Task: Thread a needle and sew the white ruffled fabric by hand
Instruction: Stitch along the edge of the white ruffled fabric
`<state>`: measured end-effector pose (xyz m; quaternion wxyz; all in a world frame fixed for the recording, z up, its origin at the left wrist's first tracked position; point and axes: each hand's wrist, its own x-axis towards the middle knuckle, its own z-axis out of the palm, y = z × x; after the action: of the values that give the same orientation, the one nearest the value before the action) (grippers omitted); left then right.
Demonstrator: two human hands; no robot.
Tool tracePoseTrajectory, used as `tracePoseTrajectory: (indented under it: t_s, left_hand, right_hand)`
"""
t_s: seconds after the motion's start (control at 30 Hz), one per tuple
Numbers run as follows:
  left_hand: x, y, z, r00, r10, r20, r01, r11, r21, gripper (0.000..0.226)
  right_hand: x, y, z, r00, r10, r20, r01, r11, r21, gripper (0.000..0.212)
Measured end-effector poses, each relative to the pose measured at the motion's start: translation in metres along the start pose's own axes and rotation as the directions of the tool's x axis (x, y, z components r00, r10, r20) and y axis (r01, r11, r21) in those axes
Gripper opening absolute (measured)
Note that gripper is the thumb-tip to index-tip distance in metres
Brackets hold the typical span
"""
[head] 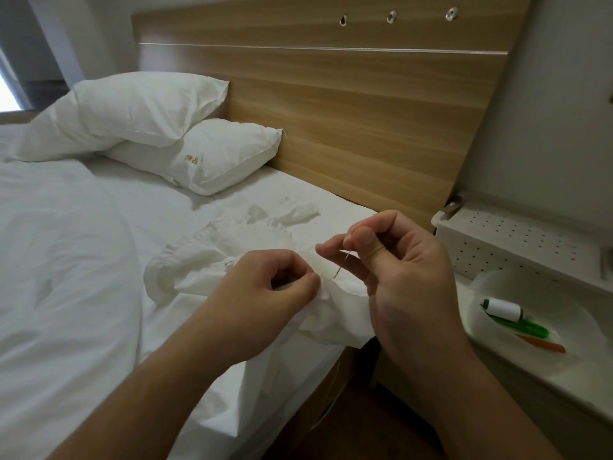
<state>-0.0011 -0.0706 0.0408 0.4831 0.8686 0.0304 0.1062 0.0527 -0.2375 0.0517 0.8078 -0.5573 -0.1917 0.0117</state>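
Taking the bed [99, 260] as landmark: two white pillows [149, 107] [212, 161] are stacked at its head, against one wooden headboard [331, 111] that carries three round metal fittings [343, 20] [391, 17] [451, 13]. One white ruffled fabric [225, 247] lies at the bed's right edge. Over that edge are two hands, the left hand [265, 293] and the right hand [398, 270], with one needle [342, 264] between them. To the right of the bed stands one white bowl [491, 283] holding one spool of white thread [502, 308], one green tool [524, 327] and one orange tool [542, 343]. Behind the bowl is one perforated white box [517, 234].
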Motion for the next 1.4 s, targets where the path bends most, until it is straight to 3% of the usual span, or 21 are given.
tracePoseTrajectory:
  t_s: [0.2, 0.33, 0.47, 0.57, 0.67, 0.73, 0.8, 0.9, 1.03, 1.13, 1.23, 1.3, 1.4]
  left_hand:
    - [0.000, 0.001, 0.000, 0.998, -0.015, -0.053, 0.016, 1.000, 0.021, 0.019]
    - [0.000, 0.001, 0.001, 0.995, -0.051, -0.085, 0.053, 0.998, 0.017, 0.021]
    - [0.001, 0.000, 0.002, 0.993, -0.040, -0.112, 0.044, 0.998, 0.038, 0.021]
    - [0.001, -0.001, 0.002, 0.994, -0.028, -0.107, 0.033, 0.998, 0.048, 0.020]
    - [0.000, 0.000, 0.003, 0.994, -0.014, -0.107, 0.019, 0.999, 0.046, 0.020]
    - [0.001, -0.001, 0.002, 0.995, 0.016, -0.098, -0.014, 1.000, 0.025, 0.017]
    - [-0.001, -0.001, 0.001, 0.997, 0.059, -0.057, -0.061, 0.998, -0.031, 0.009]
    - [-0.002, 0.000, 0.001, 0.990, 0.134, 0.033, -0.130, 0.988, -0.085, 0.014]
    - [0.001, -0.001, 0.001, 0.987, 0.162, 0.005, -0.162, 0.987, -0.013, 0.008]
    - [0.001, -0.003, 0.001, 0.991, 0.135, 0.000, -0.135, 0.991, -0.012, 0.011]
    - [0.001, -0.006, 0.000, 0.993, 0.121, -0.012, -0.121, 0.993, -0.013, 0.013]
    - [0.002, -0.007, 0.000, 0.993, 0.119, -0.012, -0.119, 0.993, 0.000, 0.015]
    - [0.002, -0.006, 0.000, 0.991, 0.130, -0.014, -0.130, 0.991, 0.034, 0.014]
  right_hand:
    - [0.004, -0.013, -0.004, 0.999, 0.040, -0.015, -0.040, 0.999, 0.025, 0.014]
    - [0.007, -0.016, -0.012, 0.999, 0.049, 0.021, -0.043, 0.973, -0.225, 0.013]
    - [0.008, -0.007, -0.024, 0.978, 0.036, 0.207, 0.109, 0.754, -0.648, 0.006]
    - [0.007, 0.001, -0.029, 0.942, 0.077, 0.327, 0.239, 0.534, -0.811, 0.019]
    - [0.006, 0.006, -0.029, 0.945, 0.018, 0.328, 0.298, 0.375, -0.878, 0.013]
    - [0.008, 0.009, -0.029, 0.953, -0.016, 0.303, 0.286, 0.384, -0.878, 0.011]
    - [0.008, 0.008, -0.029, 0.963, -0.044, 0.267, 0.257, 0.454, -0.853, 0.009]
    - [0.008, 0.004, -0.028, 0.975, -0.086, 0.206, 0.216, 0.587, -0.780, 0.011]
    - [0.009, 0.003, -0.026, 0.984, -0.161, 0.072, 0.164, 0.683, -0.712, 0.013]
    - [0.013, 0.004, -0.032, 0.972, -0.222, -0.073, 0.107, 0.700, -0.706, 0.014]
    - [0.019, 0.006, -0.042, 0.959, -0.209, -0.192, -0.009, 0.653, -0.757, 0.012]
    - [0.019, 0.006, -0.044, 0.972, -0.152, -0.177, -0.040, 0.639, -0.768, 0.019]
    - [0.015, -0.004, -0.041, 0.994, -0.110, -0.004, 0.073, 0.690, -0.720, 0.038]
